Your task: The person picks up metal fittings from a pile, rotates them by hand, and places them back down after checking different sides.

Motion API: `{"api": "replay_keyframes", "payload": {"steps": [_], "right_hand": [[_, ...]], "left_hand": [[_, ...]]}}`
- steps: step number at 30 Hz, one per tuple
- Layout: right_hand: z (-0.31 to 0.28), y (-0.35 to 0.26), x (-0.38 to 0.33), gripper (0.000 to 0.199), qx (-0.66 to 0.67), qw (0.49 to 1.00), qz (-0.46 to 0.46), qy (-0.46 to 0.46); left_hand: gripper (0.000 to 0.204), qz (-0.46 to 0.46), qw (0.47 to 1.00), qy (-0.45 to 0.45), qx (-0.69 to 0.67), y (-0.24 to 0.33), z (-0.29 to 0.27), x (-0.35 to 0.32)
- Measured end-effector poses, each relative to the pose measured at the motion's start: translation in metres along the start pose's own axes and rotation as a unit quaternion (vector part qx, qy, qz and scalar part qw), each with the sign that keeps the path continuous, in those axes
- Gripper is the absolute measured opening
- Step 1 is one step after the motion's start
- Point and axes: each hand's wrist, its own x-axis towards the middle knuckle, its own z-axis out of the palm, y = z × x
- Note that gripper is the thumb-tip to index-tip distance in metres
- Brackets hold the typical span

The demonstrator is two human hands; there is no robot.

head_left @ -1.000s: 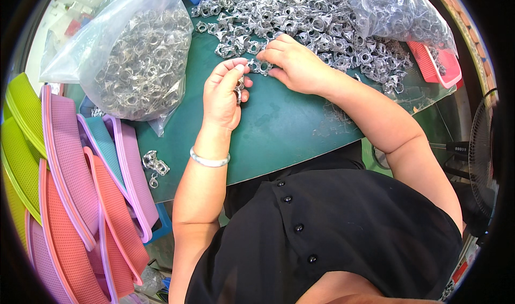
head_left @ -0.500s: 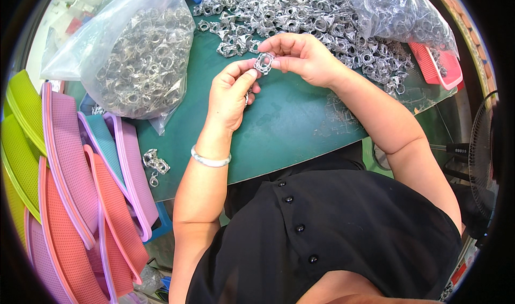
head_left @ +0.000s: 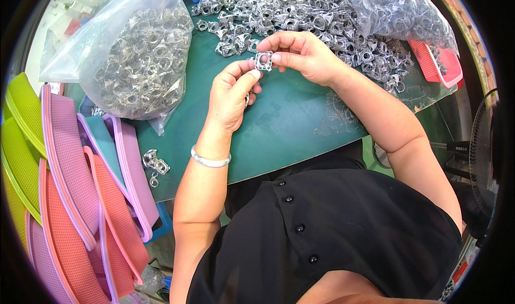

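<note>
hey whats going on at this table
A person seated at a green mat holds one small square metal piece up between both hands: the right hand pinches its edge and the left hand touches it from below. A loose heap of similar metal parts lies beyond the hands, a clear bag of them sits to the left, and coloured trays are stacked beside it.

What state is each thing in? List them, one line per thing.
Small square metal part: pinched between both hands, lifted off the mat.
Left hand: fingertips on the part.
Right hand: gripping the part.
Loose pile of metal parts: spread over the green mat.
Left plastic bag: full of parts, lying on its side.
Right plastic bag: partly full, mouth hidden.
Coloured baskets: nested, tilted.
</note>
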Motion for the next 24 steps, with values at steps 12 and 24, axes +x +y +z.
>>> {"api": "replay_keyframes", "payload": {"steps": [12, 24], "right_hand": [[-0.0010, 0.0019, -0.0003, 0.030, 0.013, 0.999, -0.007, -0.030], [0.0026, 0.0011, -0.0020, 0.041, -0.115, 0.988, -0.096, -0.044]], "left_hand": [[0.014, 0.043, 0.996, 0.026, 0.072, -0.0051, 0.0010, 0.0003], [0.015, 0.059, 0.996, 0.022, 0.070, -0.0047, 0.0025, -0.0002]]}}
